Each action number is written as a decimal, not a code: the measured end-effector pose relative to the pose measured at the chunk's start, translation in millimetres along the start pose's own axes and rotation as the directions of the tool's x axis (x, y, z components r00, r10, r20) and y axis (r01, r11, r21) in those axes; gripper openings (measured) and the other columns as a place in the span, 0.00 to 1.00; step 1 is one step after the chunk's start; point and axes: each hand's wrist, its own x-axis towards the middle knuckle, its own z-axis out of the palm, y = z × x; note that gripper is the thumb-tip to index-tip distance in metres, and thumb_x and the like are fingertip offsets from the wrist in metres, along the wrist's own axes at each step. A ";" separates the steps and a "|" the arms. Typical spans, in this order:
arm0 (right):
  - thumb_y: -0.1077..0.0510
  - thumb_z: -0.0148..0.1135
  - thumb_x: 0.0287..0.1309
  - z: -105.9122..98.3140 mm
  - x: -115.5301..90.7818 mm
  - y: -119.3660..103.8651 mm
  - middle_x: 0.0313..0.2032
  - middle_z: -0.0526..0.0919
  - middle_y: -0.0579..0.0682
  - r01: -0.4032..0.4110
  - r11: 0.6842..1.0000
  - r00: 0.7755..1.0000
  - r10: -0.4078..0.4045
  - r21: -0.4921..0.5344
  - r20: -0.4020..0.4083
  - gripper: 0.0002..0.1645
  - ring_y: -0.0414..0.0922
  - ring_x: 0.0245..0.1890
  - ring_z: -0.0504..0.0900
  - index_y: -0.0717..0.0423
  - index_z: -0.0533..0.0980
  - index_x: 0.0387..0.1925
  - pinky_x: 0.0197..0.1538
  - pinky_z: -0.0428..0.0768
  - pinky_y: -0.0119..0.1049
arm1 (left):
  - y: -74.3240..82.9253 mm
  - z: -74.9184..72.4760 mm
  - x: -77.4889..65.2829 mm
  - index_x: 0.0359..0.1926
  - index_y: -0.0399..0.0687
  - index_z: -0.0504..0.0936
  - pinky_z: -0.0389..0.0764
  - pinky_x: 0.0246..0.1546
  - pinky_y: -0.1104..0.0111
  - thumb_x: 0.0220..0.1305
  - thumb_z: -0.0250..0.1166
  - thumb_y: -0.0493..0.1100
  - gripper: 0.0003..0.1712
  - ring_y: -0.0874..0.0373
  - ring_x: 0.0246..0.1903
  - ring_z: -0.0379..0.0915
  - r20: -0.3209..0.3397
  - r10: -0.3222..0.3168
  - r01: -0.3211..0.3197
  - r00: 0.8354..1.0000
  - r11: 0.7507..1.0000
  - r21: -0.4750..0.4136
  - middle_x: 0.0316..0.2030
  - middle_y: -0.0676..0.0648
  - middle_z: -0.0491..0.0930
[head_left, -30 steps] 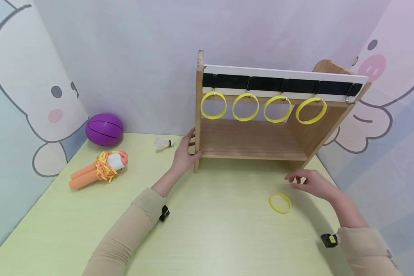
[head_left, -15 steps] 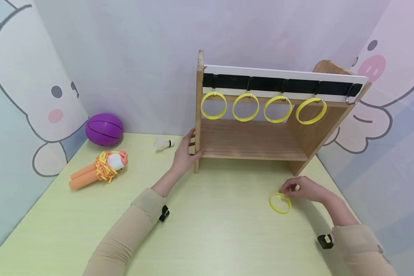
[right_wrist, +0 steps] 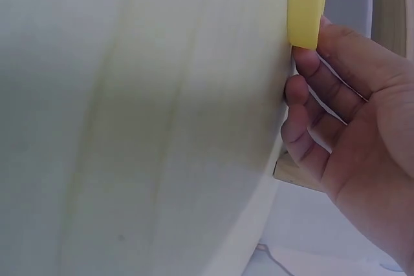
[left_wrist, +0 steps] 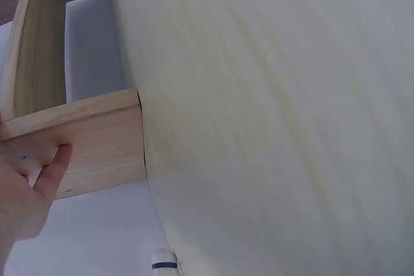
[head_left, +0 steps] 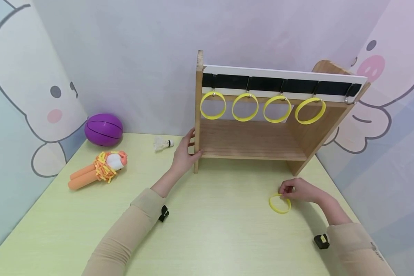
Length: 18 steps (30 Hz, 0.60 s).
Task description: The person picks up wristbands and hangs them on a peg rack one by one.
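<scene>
A wooden shelf point(head_left: 252, 140) stands upright at the back of the table. My left hand point(head_left: 183, 156) presses extended fingers against the outer side of its left panel point(left_wrist: 97, 150). Lower right of the shelf, a thin yellow ring point(head_left: 274, 210) lies on the table. With thumb and fingertips my right hand point(head_left: 301, 190) pinches its near-right rim; the wrist view shows the ring's band point(right_wrist: 306, 8) at the fingertips. Several matching rings hang from hooks on the black-and-white strip point(head_left: 265, 83) across the shelf top, one of them at the far left point(head_left: 221, 112). The rightmost hook point(head_left: 347, 100) carries no ring.
At the left lie a purple ball point(head_left: 104, 130) and an orange foam doll point(head_left: 84, 177) with yellow-orange strands. A shuttlecock point(head_left: 163, 143) lies left of the shelf. Printed walls point(head_left: 151, 69) enclose the back and both sides of the table point(head_left: 220, 230).
My right hand has come down and left from above the table onto the loose ring, and its fingers have closed on the rim. The left hand and shelf have stayed still.
</scene>
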 end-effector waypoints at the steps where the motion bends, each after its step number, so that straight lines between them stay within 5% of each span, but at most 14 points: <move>1: 0.54 0.68 0.53 0.1 0.2 -0.1 0.26 0.77 0.38 0.000 1.000 1.000 0.000 0.000 0.000 0.05 0.31 0.27 0.71 0.48 0.78 0.29 0.29 0.73 0.25 | -0.2 -0.2 0.0 0.73 0.62 0.48 0.85 0.35 0.66 0.58 0.66 0.40 0.48 0.45 0.55 0.71 -0.001 0.000 0.000 1.000 1.000 0.001 0.65 0.44 0.62; 18: 0.59 0.67 0.54 -0.3 -0.8 -4.6 0.29 0.82 0.40 0.078 0.997 0.995 -0.076 0.023 -0.059 0.05 0.30 0.30 0.76 0.45 0.77 0.30 0.31 0.78 0.27 | -4.4 1.6 0.7 0.73 0.61 0.49 0.85 0.35 0.67 0.57 0.66 0.39 0.49 0.44 0.54 0.71 -0.006 0.015 -0.015 1.000 1.000 -0.004 0.65 0.43 0.62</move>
